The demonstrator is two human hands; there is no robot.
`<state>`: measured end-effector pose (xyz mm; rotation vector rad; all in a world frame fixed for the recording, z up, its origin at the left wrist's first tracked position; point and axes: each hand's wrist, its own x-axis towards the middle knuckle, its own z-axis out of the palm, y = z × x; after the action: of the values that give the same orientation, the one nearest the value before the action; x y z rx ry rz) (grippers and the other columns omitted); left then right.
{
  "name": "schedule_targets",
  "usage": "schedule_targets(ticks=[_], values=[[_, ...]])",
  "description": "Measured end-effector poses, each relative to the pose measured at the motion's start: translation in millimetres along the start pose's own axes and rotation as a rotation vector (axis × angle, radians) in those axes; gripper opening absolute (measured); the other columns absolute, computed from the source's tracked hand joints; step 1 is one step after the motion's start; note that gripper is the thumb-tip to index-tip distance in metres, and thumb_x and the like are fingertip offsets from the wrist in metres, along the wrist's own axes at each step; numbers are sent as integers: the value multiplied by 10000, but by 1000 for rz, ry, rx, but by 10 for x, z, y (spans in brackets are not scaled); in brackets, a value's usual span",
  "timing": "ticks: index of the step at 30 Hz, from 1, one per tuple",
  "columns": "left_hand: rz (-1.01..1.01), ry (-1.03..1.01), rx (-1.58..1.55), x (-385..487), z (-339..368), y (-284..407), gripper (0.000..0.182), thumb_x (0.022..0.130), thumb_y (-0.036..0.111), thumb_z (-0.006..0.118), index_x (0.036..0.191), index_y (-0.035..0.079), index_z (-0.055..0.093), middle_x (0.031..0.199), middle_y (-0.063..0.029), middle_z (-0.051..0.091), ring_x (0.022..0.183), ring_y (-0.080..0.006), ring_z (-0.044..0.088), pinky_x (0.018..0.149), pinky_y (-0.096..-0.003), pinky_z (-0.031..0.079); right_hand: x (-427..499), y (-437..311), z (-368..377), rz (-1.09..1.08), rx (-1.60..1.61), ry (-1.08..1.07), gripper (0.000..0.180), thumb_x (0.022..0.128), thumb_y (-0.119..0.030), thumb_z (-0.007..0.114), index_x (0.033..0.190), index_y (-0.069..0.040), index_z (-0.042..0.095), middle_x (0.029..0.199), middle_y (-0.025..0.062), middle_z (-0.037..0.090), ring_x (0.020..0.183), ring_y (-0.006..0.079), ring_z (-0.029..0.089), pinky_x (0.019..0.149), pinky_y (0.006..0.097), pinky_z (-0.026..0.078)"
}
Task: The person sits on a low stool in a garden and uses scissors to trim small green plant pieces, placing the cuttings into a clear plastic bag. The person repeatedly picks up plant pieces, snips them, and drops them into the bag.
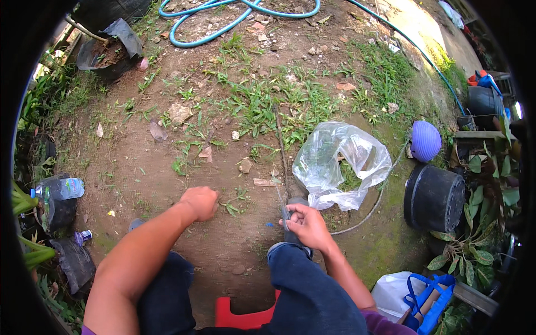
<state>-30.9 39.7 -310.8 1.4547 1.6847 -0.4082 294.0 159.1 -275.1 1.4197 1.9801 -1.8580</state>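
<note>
My left hand [201,203] hangs over the bare soil with its fingers curled under; whether it holds anything is hidden. In my right hand [303,224], near my right knee, a thin grey strip [286,218] is pinched between thumb and fingers, its far end pointing up and away. What the strip is made of is too small to tell. A clear plastic bag [322,163] lies open on the ground just beyond and to the right of that hand. A grey rope [372,209] curves around the bag's right side. A thin stick [281,146] lies in the grass ahead.
A red plastic stool [243,314] is beneath me. At right are a black plant pot [435,199], a purple ribbed bowl-like object [426,141] and a blue-and-white bag [429,301]. A plastic bottle [69,188] lies at left. A blue hose [209,38] loops across the far ground.
</note>
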Motion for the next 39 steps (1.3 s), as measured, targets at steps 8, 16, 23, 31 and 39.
schedule_targets(ticks=[8, 16, 23, 31, 39], values=[[52, -72, 59, 48, -66, 103, 290, 948, 227, 657, 1175, 67, 738, 1190, -190, 753, 1162, -379, 710, 1000, -494, 564, -436, 368, -17, -150, 674, 228, 437, 1031, -94, 705, 1410, -5, 507, 984, 102, 723, 869, 136, 685, 713, 296, 593], [51, 33, -66, 72, 69, -7, 218, 929, 230, 663, 1082, 85, 715, 1078, -191, 754, 1060, -408, 712, 911, -527, 570, -418, 305, -151, -223, 1229, -53, 659, 993, -302, 777, 1506, -99, 416, 1291, 192, 614, 1104, 283, 670, 912, 364, 604], [29, 43, -302, 52, 24, -111, 137, 932, 141, 632, 999, 50, 709, 1061, -194, 753, 1055, -399, 709, 921, -493, 564, -302, 156, -105, -267, 1374, -334, 814, 911, -421, 848, 1553, -200, 399, 1473, 199, 511, 1399, 397, 533, 1034, 371, 579], [23, 106, -518, 14, 89, -227, 78, 912, 105, 692, 928, 28, 691, 894, -163, 745, 904, -362, 725, 836, -458, 564, 146, -153, 82, -21, 130, -480, 690, 898, -155, 856, 1492, -88, 511, 1312, 160, 631, 1099, 260, 699, 942, 365, 582], [21, 199, -618, -11, 207, -305, 91, 916, 108, 722, 920, 21, 697, 850, -144, 728, 825, -296, 710, 791, -428, 558, 635, -353, 571, -165, -391, -574, 630, 894, -454, 812, 1344, -66, 603, 935, 169, 716, 862, 346, 713, 773, 457, 543]])
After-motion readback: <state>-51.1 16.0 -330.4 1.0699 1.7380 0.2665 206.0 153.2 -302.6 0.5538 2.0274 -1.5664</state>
